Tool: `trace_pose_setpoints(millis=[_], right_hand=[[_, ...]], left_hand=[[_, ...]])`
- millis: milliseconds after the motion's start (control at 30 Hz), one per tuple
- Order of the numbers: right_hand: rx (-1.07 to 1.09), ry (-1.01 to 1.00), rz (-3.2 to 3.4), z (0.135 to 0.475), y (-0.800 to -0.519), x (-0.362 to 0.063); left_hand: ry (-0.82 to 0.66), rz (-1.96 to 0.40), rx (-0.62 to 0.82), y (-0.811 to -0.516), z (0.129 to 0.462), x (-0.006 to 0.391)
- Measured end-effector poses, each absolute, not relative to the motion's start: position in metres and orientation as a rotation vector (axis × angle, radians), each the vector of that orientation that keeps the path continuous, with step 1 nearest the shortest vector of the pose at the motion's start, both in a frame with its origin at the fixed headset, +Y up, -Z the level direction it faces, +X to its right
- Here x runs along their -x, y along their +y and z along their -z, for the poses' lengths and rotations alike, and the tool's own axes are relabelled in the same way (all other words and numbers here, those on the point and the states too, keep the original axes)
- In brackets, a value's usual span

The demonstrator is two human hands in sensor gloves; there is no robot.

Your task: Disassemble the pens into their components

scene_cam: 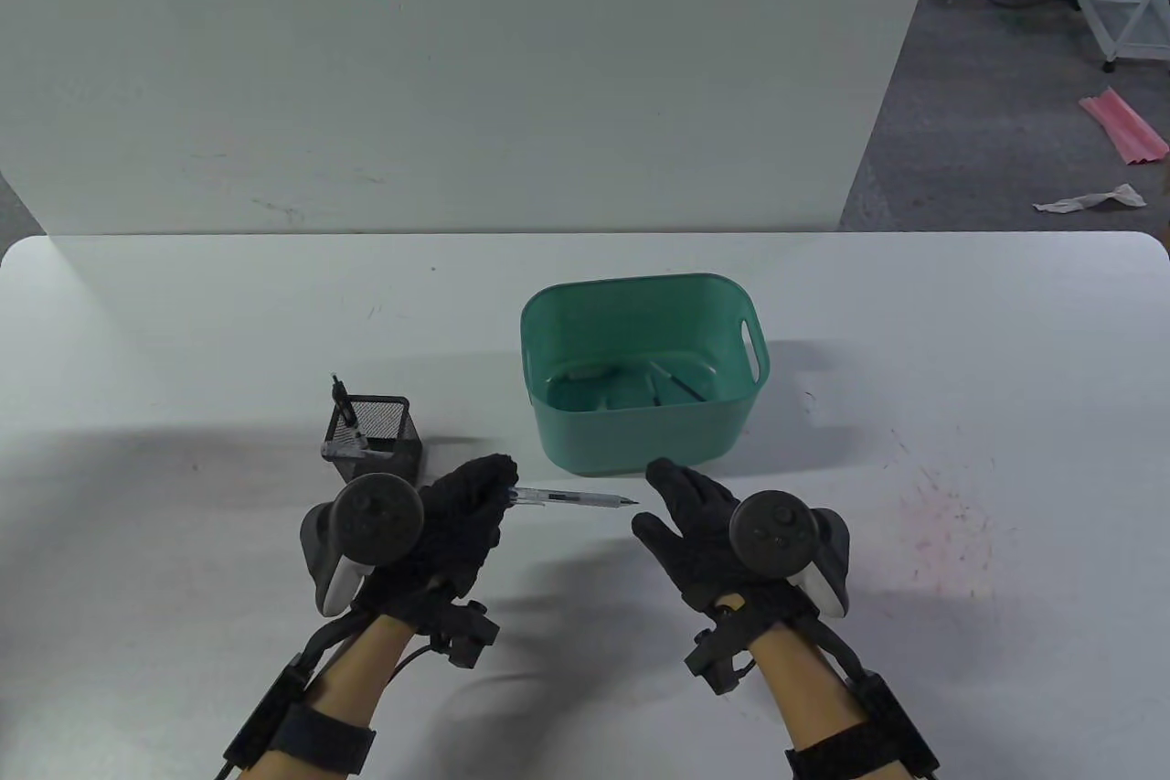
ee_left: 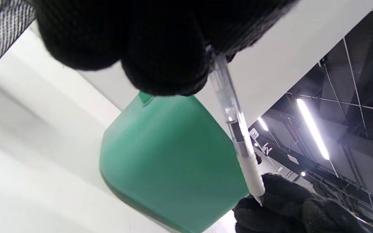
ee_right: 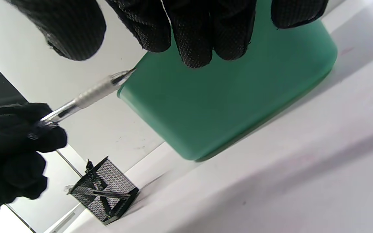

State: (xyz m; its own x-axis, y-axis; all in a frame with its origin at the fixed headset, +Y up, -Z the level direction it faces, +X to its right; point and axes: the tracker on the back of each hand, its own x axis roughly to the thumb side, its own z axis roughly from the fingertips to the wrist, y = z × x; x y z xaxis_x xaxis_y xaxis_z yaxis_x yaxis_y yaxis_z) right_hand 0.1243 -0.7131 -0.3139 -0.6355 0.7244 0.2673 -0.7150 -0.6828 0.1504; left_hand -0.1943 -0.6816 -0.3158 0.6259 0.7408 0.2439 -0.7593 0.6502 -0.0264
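Left hand (scene_cam: 457, 515) grips a clear pen (scene_cam: 571, 499) by its back end at lower centre of the table view, tip pointing right, held above the table (scene_cam: 960, 341). Right hand (scene_cam: 699, 533) is released, fingers spread, just beside the tip, apparently not touching. Step looks like starting disassembly; next likely needs the right hand to pinch the tip section and unscrew. Green bin (scene_cam: 585, 442) with parts sits just behind; mesh pen holder (scene_cam: 377, 442) at left holds more pens. Nothing blocks.

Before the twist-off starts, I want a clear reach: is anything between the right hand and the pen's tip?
Nothing visible: the pen, gripped by the left hand, points across open air at the open right hand.
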Motion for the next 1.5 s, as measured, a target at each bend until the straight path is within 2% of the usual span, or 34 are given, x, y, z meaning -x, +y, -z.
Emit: trace_pose_setpoints(millis=[400, 633, 800, 967, 1233, 1333, 1400, 1500], right_hand=[[-0.376, 0.243, -2.096, 0.317, -0.722, -0.112], [-0.303, 0.219, -2.020, 0.319, -0.724, -0.118], [-0.276, 0.232, -1.950, 0.321, -0.726, -0.120], [-0.282, 0.285, -1.916, 0.323, -0.727, -0.122], [-0.456, 0.194, -1.975, 0.321, -0.711, -0.119], [-0.415, 0.237, -1.913, 0.321, -0.715, -0.119], [-0.364, 0.195, -1.955, 0.319, -0.717, -0.118], [-0.380, 0.230, -2.043, 0.317, -0.720, -0.118]], left_hand=[[-0.215, -0.967, 0.004, -0.700, 0.316, 0.192], [-0.305, -0.956, 0.056, -0.704, 0.318, 0.189], [-0.374, -0.797, 0.034, -0.702, 0.315, 0.180], [-0.383, -0.783, 0.016, -0.700, 0.313, 0.178], [-0.410, -0.904, 0.096, -0.701, 0.316, 0.184], [-0.385, -0.880, 0.065, -0.701, 0.316, 0.186], [-0.376, -0.886, 0.071, -0.703, 0.315, 0.186], [-0.351, -0.902, 0.071, -0.706, 0.314, 0.185]])
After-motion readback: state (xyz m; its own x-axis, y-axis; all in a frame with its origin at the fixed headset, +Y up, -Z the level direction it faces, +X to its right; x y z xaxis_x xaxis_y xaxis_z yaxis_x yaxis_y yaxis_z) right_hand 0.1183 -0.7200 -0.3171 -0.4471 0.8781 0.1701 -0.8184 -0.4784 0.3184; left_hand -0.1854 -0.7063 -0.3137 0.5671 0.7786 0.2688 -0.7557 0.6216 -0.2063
